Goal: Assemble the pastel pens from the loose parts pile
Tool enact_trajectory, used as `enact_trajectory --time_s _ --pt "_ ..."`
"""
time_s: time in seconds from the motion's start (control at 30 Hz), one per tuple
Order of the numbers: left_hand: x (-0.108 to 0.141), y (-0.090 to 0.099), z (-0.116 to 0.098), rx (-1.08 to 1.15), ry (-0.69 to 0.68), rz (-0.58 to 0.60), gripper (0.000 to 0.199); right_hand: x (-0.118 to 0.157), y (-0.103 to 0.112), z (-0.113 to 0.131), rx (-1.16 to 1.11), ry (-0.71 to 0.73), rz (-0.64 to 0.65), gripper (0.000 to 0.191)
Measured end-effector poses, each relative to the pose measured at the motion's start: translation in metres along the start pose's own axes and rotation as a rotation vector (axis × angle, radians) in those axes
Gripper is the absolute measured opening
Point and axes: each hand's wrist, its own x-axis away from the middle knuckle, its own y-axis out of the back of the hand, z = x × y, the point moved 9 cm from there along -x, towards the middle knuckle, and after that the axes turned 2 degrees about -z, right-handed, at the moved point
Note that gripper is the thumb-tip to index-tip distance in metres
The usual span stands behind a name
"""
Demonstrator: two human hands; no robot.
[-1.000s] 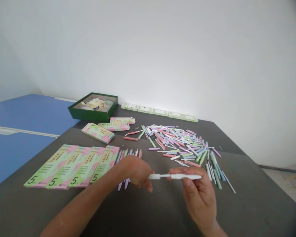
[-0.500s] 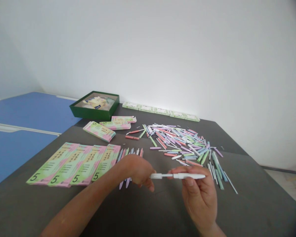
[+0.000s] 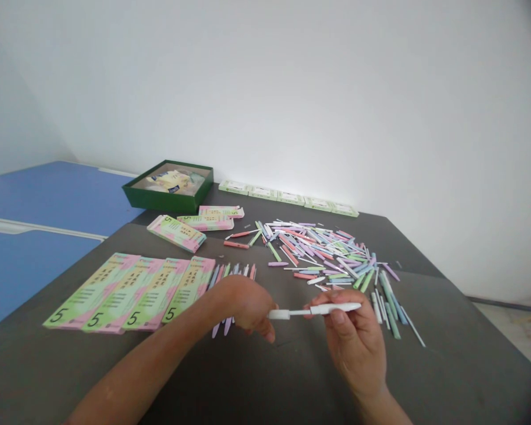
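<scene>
The right grip [image 3: 351, 330] is closed, its fingers and thumb pinching a slim white plastic stick [image 3: 298, 313] by the thicker body, with the capped tip reaching just beside the curled left grip [image 3: 245, 304], which shows nothing held. The stick looks light, stiff and smooth, so the thick body gives the surest hold, not the thin neck. Beyond the right grip lies a loose heap of pastel plastic sticks [image 3: 318, 254] on the dark grey bench [image 3: 446, 366], and left of the left grip lie green-and-pink printed cards [image 3: 154, 292].

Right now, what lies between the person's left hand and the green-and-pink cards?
In the head view, a row of slim pastel sticks lies between the left hand and the green-and-pink cards.
</scene>
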Motion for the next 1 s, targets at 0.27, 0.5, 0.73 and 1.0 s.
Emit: enact_trajectory --time_s 0.27,0.5,0.73,1.0 --pt "-0.003 -0.002 -0.001 0.015 -0.029 0.019 0.025 0.006 -0.006 0.006 -0.106 -0.012 0.054 0.011" --pt "-0.004 -0.004 0.001 0.052 0.005 0.032 0.025 0.003 -0.002 -0.007 -0.114 -0.086 -0.021 0.012" --pt "-0.004 -0.005 0.003 0.04 0.014 0.031 0.03 0.003 -0.004 -0.007 -0.133 -0.093 -0.023 0.013" --pt "-0.002 -0.005 0.0 0.04 -0.007 0.05 0.027 0.008 -0.004 0.001 -0.096 -0.074 -0.014 0.013"
